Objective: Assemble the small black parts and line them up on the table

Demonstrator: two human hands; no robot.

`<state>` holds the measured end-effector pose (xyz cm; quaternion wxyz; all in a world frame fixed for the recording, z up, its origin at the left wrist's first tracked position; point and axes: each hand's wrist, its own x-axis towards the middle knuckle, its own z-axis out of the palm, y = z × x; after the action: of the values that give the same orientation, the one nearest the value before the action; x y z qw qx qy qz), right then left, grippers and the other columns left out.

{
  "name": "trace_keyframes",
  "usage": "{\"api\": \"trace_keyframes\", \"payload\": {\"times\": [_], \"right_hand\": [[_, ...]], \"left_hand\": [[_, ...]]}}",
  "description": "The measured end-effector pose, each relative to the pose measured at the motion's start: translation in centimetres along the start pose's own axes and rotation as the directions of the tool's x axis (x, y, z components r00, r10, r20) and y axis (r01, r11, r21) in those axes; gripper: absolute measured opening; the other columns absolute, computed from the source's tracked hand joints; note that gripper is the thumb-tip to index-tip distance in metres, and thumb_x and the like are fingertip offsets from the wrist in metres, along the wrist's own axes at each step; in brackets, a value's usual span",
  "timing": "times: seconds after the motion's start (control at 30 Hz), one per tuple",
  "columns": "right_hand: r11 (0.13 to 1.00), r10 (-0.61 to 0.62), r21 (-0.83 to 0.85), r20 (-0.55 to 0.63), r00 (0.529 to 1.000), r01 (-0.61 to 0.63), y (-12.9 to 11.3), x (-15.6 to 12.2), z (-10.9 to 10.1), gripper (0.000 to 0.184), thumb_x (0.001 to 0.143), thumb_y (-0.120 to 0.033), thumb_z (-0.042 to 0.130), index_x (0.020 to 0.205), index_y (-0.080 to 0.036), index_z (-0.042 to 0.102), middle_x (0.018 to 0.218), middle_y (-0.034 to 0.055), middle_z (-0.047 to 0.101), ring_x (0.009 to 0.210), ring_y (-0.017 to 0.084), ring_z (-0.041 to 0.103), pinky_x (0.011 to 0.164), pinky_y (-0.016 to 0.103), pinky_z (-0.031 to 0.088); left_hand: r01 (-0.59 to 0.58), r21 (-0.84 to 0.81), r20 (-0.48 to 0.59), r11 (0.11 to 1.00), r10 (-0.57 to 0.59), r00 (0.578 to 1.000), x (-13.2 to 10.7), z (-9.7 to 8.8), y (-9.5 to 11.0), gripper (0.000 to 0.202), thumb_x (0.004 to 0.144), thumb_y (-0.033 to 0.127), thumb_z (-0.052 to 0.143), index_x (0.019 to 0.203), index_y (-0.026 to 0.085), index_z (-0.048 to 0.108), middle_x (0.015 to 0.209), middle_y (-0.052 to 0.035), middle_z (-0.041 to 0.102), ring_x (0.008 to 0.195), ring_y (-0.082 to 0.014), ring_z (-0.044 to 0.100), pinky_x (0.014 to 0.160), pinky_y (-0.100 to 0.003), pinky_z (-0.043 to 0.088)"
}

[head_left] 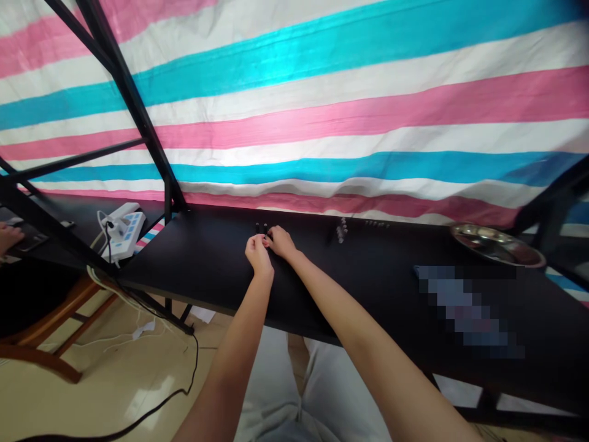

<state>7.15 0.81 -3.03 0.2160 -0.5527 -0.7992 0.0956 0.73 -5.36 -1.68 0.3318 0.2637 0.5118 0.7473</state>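
Observation:
My left hand (259,253) and my right hand (281,241) meet over the black table (197,252), fingertips close together. Both sets of fingers are closed in a pinch. Whatever lies between them is too small and too covered to name. Just beyond the fingers, two small dark upright pieces with lighter tops (261,228) stand side by side. To the right of my hands is a group of small shiny metal pieces (341,231), partly in rows. Farther right, near the back edge, a line of tiny pieces (377,224) runs along the table.
A round metal tray (497,245) sits at the right end, behind a blurred-out flat item (464,310). At left, past a black metal post (129,104), a white power strip (124,236) lies near another person's hand (10,236). Striped sheeting (322,123) hangs behind; cables trail below.

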Motion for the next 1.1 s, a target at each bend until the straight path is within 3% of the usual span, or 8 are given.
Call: {"api": "trace_keyframes", "payload": {"times": [0.27,0.33,0.4,0.47,0.53,0.63,0.77,1.1], "right_hand": [[0.999,-0.041,0.004,-0.184,0.982,0.042,3.0,-5.2,-4.3,0.018,0.082,-0.019,0.042,0.089,-0.018,0.059,0.093,0.0077,0.061,0.082,0.017,0.055,0.067,0.027,0.037],[0.996,0.080,-0.020,-0.293,0.953,-0.090,4.4,-6.8,-6.2,0.018,0.080,-0.019,0.042,0.085,-0.018,0.059,0.088,0.0071,0.062,0.076,0.018,0.055,0.065,0.028,0.035],[0.973,0.212,-0.007,-0.358,0.909,-0.230,6.1,-8.2,-7.8,0.017,0.079,-0.022,0.043,0.082,-0.018,0.059,0.083,0.0069,0.063,0.073,0.018,0.055,0.063,0.028,0.034],[0.927,0.356,0.025,-0.380,0.854,-0.375,7.9,-9.2,-8.8,0.017,0.079,-0.025,0.044,0.077,-0.018,0.060,0.078,0.0071,0.063,0.071,0.020,0.056,0.063,0.029,0.034],[0.863,0.487,0.065,-0.371,0.791,-0.501,9.5,-9.8,-9.2,0.019,0.079,-0.028,0.044,0.077,-0.018,0.060,0.078,0.0079,0.064,0.072,0.021,0.056,0.064,0.030,0.035],[0.817,0.557,0.068,-0.353,0.752,-0.573,11.2,-10.0,-9.0,0.021,0.078,-0.026,0.045,0.087,-0.016,0.061,0.089,0.0102,0.064,0.081,0.022,0.057,0.068,0.031,0.037],[0.836,0.526,0.008,-0.292,0.798,-0.548,12.5,-9.9,-8.3,0.027,0.079,-0.023,0.046,0.097,-0.012,0.061,0.099,0.0129,0.062,0.092,0.023,0.056,0.073,0.030,0.038],[0.835,0.527,-0.001,-0.281,0.802,-0.550,13.7,-9.1,-7.7,0.026,0.081,-0.030,0.050,0.097,-0.014,0.063,0.100,0.0124,0.063,0.094,0.025,0.056,0.075,0.033,0.038]], "left_hand": [[-0.303,0.204,0.194,0.931,0.265,0.944,-1.8,0.1,0.5,0.016,0.082,0.026,0.045,0.076,0.017,0.057,0.062,0.0000,0.055,0.062,-0.0111,0.053,0.064,-0.023,0.043],[-0.525,0.277,0.375,0.805,0.412,0.830,-2.8,0.3,0.6,0.019,0.084,0.027,0.043,0.083,0.017,0.059,0.070,-0.0030,0.059,0.069,-0.0135,0.056,0.072,-0.027,0.043],[-0.743,0.277,0.597,0.609,0.496,0.630,-4.1,0.9,0.8,0.022,0.086,0.027,0.043,0.094,0.018,0.061,0.081,-0.0065,0.062,0.080,-0.0164,0.057,0.081,-0.031,0.041],[-0.874,0.231,0.774,0.428,0.463,0.432,-5.4,2.1,0.9,0.029,0.086,0.025,0.041,0.110,0.018,0.057,0.096,-0.0095,0.063,0.092,-0.0195,0.055,0.088,-0.034,0.037],[-0.923,0.235,0.875,0.303,0.348,0.337,-6.4,3.8,0.7,0.040,0.087,0.023,0.039,0.126,0.019,0.046,0.112,-0.0115,0.058,0.103,-0.0223,0.051,0.090,-0.038,0.036],[-0.927,0.348,0.922,0.140,0.129,0.366,-7.1,6.2,-0.4,0.051,0.088,0.023,0.035,0.139,0.022,0.028,0.132,-0.0112,0.044,0.114,-0.0253,0.042,0.091,-0.044,0.035],[-0.921,0.390,0.920,0.005,-0.036,0.389,-6.7,8.3,-2.5,0.054,0.088,0.023,0.033,0.141,0.026,0.021,0.144,-0.0071,0.029,0.122,-0.0271,0.035,0.094,-0.051,0.033],[-0.957,0.291,0.954,-0.018,0.081,0.289,-5.1,10.3,-3.6,0.031,0.087,0.015,0.036,0.112,0.017,0.054,0.108,-0.0102,0.061,0.096,-0.0224,0.053,0.089,-0.042,0.032]]}}
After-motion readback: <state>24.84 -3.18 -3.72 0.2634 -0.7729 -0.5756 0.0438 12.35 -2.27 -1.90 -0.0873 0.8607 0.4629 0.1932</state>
